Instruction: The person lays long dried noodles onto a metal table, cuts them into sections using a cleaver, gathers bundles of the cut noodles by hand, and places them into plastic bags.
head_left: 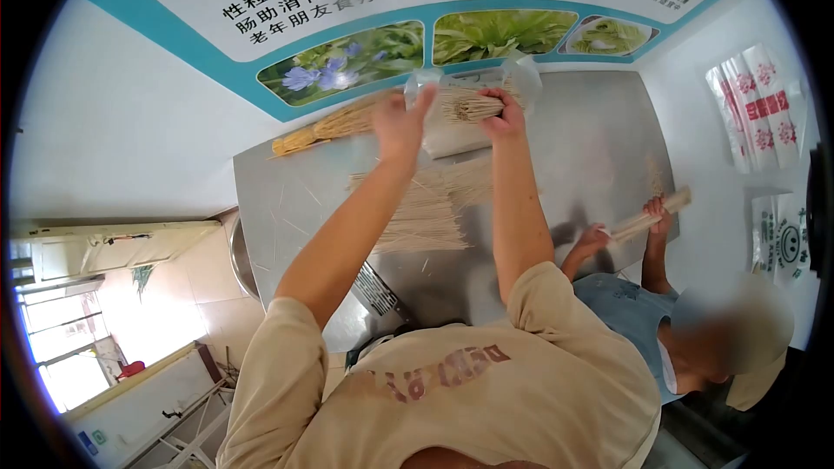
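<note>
Thin, pale dry noodle-like sticks make up a bundle [469,106] near the wall end of the metal table. My right hand [506,115] is closed round its right end. To its left, my left hand [401,126] is raised and blurred, so its fingers are hard to read. A clear plastic bag [453,139] lies under and around the bundle. Loose sticks [421,217] are spread on the table nearer to me. Beyond my left hand, a yellowish bundle [334,124] lies along the wall edge.
A cleaver-like blade [378,291] lies by the near edge of the metal table [599,122]. At the right, a person in a cap [621,308] holds a small bundle of sticks [647,219]. Plastic bags [757,108] hang on the right wall.
</note>
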Demonstrator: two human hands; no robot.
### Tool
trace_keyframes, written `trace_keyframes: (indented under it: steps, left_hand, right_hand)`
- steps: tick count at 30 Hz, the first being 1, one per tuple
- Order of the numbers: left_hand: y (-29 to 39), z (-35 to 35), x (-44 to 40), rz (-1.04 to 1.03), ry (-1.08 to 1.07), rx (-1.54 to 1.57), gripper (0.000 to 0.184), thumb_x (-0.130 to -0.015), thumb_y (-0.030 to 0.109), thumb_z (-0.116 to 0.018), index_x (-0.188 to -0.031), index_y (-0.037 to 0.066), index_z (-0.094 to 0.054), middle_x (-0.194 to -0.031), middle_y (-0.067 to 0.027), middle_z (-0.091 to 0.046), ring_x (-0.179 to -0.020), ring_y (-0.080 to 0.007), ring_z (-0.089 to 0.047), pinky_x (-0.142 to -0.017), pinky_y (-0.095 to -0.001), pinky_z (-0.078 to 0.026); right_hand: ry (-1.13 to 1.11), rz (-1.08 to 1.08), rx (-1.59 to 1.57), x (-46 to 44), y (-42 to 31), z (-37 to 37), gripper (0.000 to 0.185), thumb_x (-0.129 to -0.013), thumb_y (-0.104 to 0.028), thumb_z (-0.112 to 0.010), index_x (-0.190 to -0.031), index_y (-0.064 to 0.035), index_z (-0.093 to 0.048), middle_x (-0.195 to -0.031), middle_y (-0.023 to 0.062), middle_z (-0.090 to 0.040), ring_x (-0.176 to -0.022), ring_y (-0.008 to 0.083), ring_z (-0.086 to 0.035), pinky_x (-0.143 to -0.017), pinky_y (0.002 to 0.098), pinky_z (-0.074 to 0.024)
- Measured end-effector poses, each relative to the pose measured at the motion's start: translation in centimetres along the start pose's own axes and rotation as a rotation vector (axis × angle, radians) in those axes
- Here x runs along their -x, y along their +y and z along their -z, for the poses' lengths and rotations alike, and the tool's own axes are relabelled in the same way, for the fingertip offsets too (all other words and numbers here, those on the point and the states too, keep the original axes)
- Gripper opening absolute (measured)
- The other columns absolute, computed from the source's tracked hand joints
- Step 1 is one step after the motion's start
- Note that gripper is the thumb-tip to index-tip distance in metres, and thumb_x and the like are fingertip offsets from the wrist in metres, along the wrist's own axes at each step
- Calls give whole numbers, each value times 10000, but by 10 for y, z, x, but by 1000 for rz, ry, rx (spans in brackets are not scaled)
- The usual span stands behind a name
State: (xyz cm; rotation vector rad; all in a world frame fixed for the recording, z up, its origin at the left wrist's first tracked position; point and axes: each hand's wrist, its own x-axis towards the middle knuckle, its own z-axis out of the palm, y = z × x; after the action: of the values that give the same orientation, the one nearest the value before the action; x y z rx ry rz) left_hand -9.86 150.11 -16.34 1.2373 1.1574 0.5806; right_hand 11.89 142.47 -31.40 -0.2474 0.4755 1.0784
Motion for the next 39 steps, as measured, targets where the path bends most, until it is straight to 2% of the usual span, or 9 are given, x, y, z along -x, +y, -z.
trace_keyframes:
  steps: [4, 9, 19, 22, 28, 31, 34, 38, 39]
  left_hand:
    - [-36, -63, -58, -178, 407, -554, 382, -857, 357, -775, -979, 25, -629, -812, -54, -578, -769, -193, -560, -751, -321, -445]
    - [-11, -26, -51, 82, -276, 442, 340, -1036, 287, -529, -1145, -22, -620, -785, -31, -555, -872, -194, -577, -824, -353, -476]
    - [-9, -2, -40, 130, -480, 487, 443, -1092, 277, -368, -1430, 3, -456, -728, -3, -476, -766, -172, -498, -818, -311, -429]
    - [-6, -6, -43, 136, -480, 488, 433, -1091, 274, -369, -1427, 18, -465, -728, -4, -476, -765, -168, -496, -817, -309, -424]
    - [0, -11, -43, 127, -479, 475, 411, -1083, 259, -380, -1404, 26, -488, -728, -3, -468, -766, -172, -492, -820, -318, -419]
    - [2, -11, -46, 145, -475, 495, 411, -1079, 259, -388, -1403, 28, -492, -728, -3, -466, -770, -174, -490, -826, -321, -417]
    - [-6, -7, -52, 80, -536, 511, 460, -1071, 262, -404, -1446, 2, -456, -762, -4, -450, -759, -152, -466, -814, -317, -438]
    - [2, -10, -49, 102, -514, 501, 464, -1066, 260, -419, -1442, -10, -454, -755, -6, -456, -754, -155, -475, -813, -321, -444]
    - [0, -11, -49, 123, -511, 499, 467, -1064, 260, -428, -1441, -15, -452, -749, -6, -460, -751, -157, -481, -814, -320, -446]
  right_hand:
    - [33, 12, -57, -5, -14, 2, 108, -924, -64, -532, -844, -15, -584, -846, 131, -653, -862, 291, -642, -913, 486, -514]
    - [139, 92, -52, -15, -14, 1, 82, -920, -43, -535, -843, -17, -544, -819, 104, -622, -804, 278, -634, -848, 439, -543]
    - [144, 74, 114, -37, -7, -1, 119, -916, -18, -475, -914, 4, -591, -964, 146, -669, -911, 287, -640, -918, 415, -530]
    - [-56, 376, 663, -70, -7, 23, 129, -936, -83, -497, -983, 7, -576, -1003, 149, -667, -957, 290, -640, -975, 452, -500]
    - [258, 67, 398, -19, 26, -30, 239, -933, -115, -599, -1120, 24, -545, -1183, 179, -563, -1001, 295, -598, -941, 424, -497]
    - [150, 485, 761, 23, 38, -10, 650, -871, -156, -739, -1420, -8, -425, -1330, 163, -521, -1203, 283, -531, -1040, 418, -418]
    - [-1, 1369, 1379, 79, 23, -43, 724, -829, -167, -773, -1441, -7, -421, -1396, 175, -489, -1275, 247, -496, -1022, 390, -422]
    - [706, 1760, 1953, 53, -52, -55, 537, -850, -192, -740, -1322, -10, -556, -1276, 122, -594, -1212, 192, -541, -994, 354, -428]
    - [484, 1210, 2135, 44, -77, -50, 443, -876, -241, -721, -1240, -18, -603, -1191, 102, -638, -1170, 188, -571, -984, 346, -434]
